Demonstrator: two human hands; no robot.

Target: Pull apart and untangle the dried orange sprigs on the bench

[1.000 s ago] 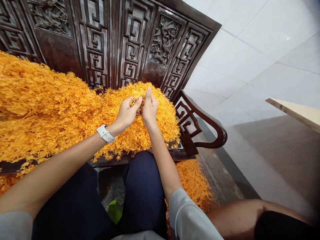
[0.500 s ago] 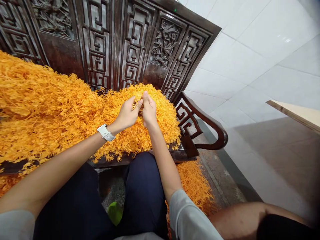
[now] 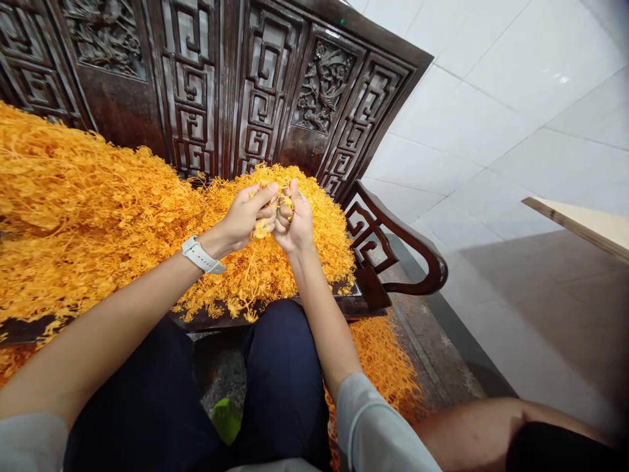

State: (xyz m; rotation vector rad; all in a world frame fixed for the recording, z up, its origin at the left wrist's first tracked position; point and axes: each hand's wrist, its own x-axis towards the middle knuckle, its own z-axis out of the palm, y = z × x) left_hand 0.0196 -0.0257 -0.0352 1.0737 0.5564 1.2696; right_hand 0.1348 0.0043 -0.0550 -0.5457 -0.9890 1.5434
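Note:
My left hand (image 3: 246, 215), with a pale watch (image 3: 200, 255) on its wrist, is closed with its fingers pinching yellow-orange plastic-looking flower sprigs (image 3: 263, 227). Right beside it, my right hand (image 3: 299, 223) curls with the thumb up, and bits of the same sprigs show between its fingers. The two hands meet over a big heap of orange sprigs (image 3: 147, 216) on a dark carved wooden bench (image 3: 206, 320). What exactly each finger grips is partly hidden by the hands.
Behind the heap rises the carved bench back (image 3: 230, 98), and a curved armrest (image 3: 432, 265) stands at the right. More orange sprigs (image 3: 388, 360) lie below the seat. A wooden board edge (image 3: 574, 223) juts in at right. Someone's bare limb (image 3: 466, 426) shows at lower right.
My hands have moved slightly apart, the left turning and closing further. Yellow-orange pieces now show between the fingers, and strands hang lower under the left hand.

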